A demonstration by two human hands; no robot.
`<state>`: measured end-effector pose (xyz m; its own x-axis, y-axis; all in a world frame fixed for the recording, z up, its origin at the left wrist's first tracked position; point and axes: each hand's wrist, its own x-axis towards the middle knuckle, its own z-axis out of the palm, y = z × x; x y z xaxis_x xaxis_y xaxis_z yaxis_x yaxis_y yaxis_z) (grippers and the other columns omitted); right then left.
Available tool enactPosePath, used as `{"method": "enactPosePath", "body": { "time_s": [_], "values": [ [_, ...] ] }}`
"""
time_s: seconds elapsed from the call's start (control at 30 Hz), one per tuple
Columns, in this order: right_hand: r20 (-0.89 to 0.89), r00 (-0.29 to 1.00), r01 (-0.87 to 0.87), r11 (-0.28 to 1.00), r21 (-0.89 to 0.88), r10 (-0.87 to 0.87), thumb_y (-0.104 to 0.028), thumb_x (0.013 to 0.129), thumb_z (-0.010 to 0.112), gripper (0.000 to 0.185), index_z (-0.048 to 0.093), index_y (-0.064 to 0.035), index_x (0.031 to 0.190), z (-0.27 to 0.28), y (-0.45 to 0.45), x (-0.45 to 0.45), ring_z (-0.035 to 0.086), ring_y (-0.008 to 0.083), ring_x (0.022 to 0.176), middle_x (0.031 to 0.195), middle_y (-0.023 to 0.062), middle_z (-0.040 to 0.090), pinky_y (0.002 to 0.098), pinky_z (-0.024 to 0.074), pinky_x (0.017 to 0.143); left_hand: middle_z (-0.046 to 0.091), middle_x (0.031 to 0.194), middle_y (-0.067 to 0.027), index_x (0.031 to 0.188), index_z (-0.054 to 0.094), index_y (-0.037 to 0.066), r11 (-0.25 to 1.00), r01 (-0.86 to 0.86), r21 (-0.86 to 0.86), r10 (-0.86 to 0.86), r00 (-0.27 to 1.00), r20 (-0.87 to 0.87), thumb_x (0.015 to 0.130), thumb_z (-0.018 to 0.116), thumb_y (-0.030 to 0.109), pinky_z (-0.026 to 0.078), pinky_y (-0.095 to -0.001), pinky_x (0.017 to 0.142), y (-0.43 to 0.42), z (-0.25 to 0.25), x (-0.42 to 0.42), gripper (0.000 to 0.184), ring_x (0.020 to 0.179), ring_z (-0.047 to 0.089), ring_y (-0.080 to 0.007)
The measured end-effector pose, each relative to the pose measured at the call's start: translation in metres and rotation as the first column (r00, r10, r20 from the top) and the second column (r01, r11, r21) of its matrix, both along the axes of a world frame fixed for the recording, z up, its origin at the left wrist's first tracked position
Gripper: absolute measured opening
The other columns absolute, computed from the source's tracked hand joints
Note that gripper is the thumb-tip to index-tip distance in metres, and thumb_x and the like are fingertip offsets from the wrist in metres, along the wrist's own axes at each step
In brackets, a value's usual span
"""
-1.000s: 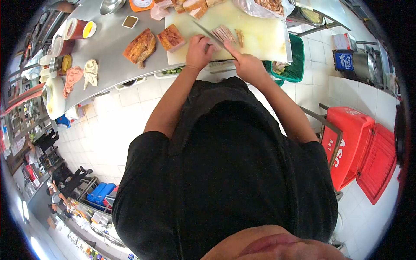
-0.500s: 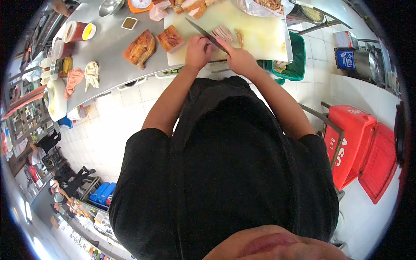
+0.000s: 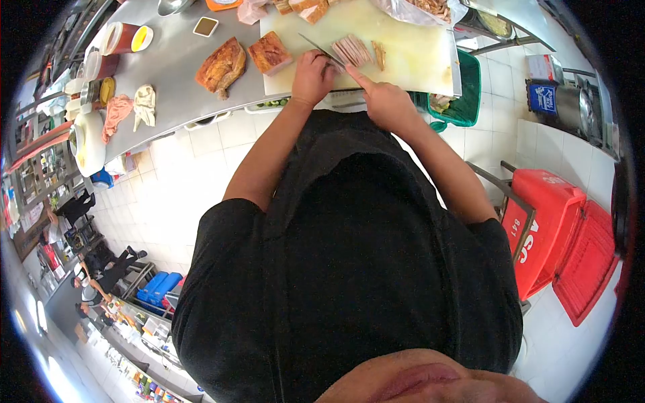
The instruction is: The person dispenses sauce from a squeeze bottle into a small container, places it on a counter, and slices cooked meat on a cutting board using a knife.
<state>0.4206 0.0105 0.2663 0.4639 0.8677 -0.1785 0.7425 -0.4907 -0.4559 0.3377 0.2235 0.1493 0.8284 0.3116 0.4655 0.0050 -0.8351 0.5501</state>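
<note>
My right hand grips a knife, its index finger stretched forward along the knife; the handle is hidden in the hand. The blade slants up to the left across the pale cutting board. My left hand is closed, fingers curled beside the blade over a small piece of meat, mostly hidden. Just beyond the knife lies a row of thin meat slices, with a brown strip to its right. Left of my left hand sits a browned roast pork block.
A larger roasted piece and a sauce dish rest on the steel table. Cloths and tubs stand at left. A green bin is by the board's right edge; a red bin stands to my right.
My right hand has shifted slightly right and toward me, and less of the blade shows between the hands. My left hand stays by the blade. The whole view has shifted slightly.
</note>
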Motion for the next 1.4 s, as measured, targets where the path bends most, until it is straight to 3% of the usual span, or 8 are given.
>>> {"method": "enactPosePath", "body": {
  "time_s": [0.17, 0.37, 0.77, 0.97, 1.07, 1.17, 1.33, 1.4],
  "values": [
    [-0.136, 0.989, 0.062, 0.998, -0.018, -0.064, -0.013, 0.096, 0.057, 0.074, 0.029, -0.0315, 0.162, -0.023, 0.013, 0.004, 0.068, 0.0467, 0.076, 0.08, 0.0273, 0.068, 0.0579, 0.0529, 0.072, 0.063, 0.11, -0.0156, 0.097, 0.068, 0.004, 1.0, 0.015, 0.009, -0.015, 1.0, -0.023, 0.078, 0.073, 0.006, 0.049, -0.0477, 0.094, 0.003, 0.0, -0.003, 0.02, 0.106, 0.059, -0.0384],
    [-0.14, 0.985, 0.125, 0.975, 0.183, -0.1, -0.013, 0.095, 0.058, 0.074, 0.03, -0.0319, 0.161, -0.054, 0.019, 0.016, 0.067, 0.0483, 0.077, 0.08, 0.0284, 0.068, 0.0585, 0.0523, 0.074, 0.064, 0.109, -0.0146, 0.096, 0.068, 0.004, 0.999, 0.016, 0.043, -0.015, 1.0, -0.025, 0.081, 0.073, 0.01, 0.05, -0.0461, 0.094, 0.003, 0.005, -0.001, 0.017, 0.104, 0.06, -0.038],
    [-0.043, 0.999, 0.015, 0.998, 0.055, -0.012, -0.012, 0.095, 0.055, 0.073, 0.029, -0.0312, 0.161, -0.011, 0.006, -0.002, 0.071, 0.0449, 0.075, 0.081, 0.0244, 0.071, 0.0577, 0.0558, 0.07, 0.065, 0.109, -0.015, 0.095, 0.068, 0.003, 0.999, -0.036, -0.018, 0.037, 0.998, 0.052, 0.078, 0.073, 0.003, 0.05, -0.0463, 0.093, 0.0, -0.001, -0.002, 0.018, 0.104, 0.06, -0.0373],
    [-0.177, 0.982, 0.051, 0.997, -0.049, -0.059, -0.011, 0.095, 0.055, 0.074, 0.029, -0.0313, 0.162, -0.008, 0.017, 0.003, 0.067, 0.0475, 0.08, 0.084, 0.0275, 0.069, 0.0575, 0.0526, 0.077, 0.066, 0.105, -0.0146, 0.091, 0.068, 0.003, 0.999, -0.024, -0.031, 0.026, 0.997, 0.071, 0.079, 0.072, 0.002, 0.05, -0.0464, 0.091, 0.002, -0.003, 0.002, 0.013, 0.099, 0.061, -0.0376],
    [-0.225, 0.969, 0.124, 0.99, 0.067, -0.106, -0.008, 0.095, 0.053, 0.075, 0.029, -0.0313, 0.162, -0.04, 0.02, 0.004, 0.067, 0.0478, 0.081, 0.086, 0.0275, 0.069, 0.058, 0.0522, 0.077, 0.067, 0.102, -0.0153, 0.092, 0.069, 0.003, 0.999, -0.026, -0.033, 0.027, 0.999, 0.047, 0.081, 0.071, 0.005, 0.05, -0.046, 0.09, 0.003, -0.003, 0.005, 0.012, 0.098, 0.062, -0.0375],
    [-0.232, 0.968, 0.132, 0.978, 0.161, -0.092, -0.007, 0.094, 0.054, 0.075, 0.031, -0.0305, 0.161, -0.048, 0.025, 0.017, 0.067, 0.0454, 0.077, 0.087, 0.0278, 0.068, 0.0533, 0.054, 0.076, 0.067, 0.102, -0.016, 0.092, 0.069, 0.002, 1.0, -0.01, -0.006, 0.01, 1.0, -0.017, 0.082, 0.071, 0.007, 0.05, -0.0459, 0.09, 0.004, 0.001, 0.003, 0.011, 0.099, 0.062, -0.0377],
    [-0.362, 0.922, 0.31, 0.825, 0.472, -0.139, -0.009, 0.096, 0.059, 0.073, 0.033, -0.0276, 0.162, -0.052, -0.012, 0.029, 0.061, 0.0274, 0.063, 0.088, 0.0137, 0.068, 0.0415, 0.0525, 0.064, 0.066, 0.105, -0.0178, 0.1, 0.068, 0.002, 0.999, -0.05, -0.005, 0.05, 0.998, -0.032, 0.084, 0.069, 0.008, 0.049, -0.0473, 0.094, -0.001, 0.005, 0.005, 0.017, 0.103, 0.061, -0.0386],
    [-0.626, 0.731, 0.556, 0.77, 0.312, -0.273, -0.008, 0.098, 0.06, 0.073, 0.033, -0.027, 0.163, -0.03, -0.047, 0.027, 0.054, 0.0164, 0.058, 0.084, 0.0048, 0.063, 0.0346, 0.0478, 0.053, 0.065, 0.11, -0.0187, 0.106, 0.067, 0.002, 0.995, -0.094, -0.026, 0.093, 0.995, -0.043, 0.085, 0.069, 0.009, 0.048, -0.0479, 0.096, -0.003, 0.0, 0.009, 0.022, 0.105, 0.06, -0.0387]
  ]
}}
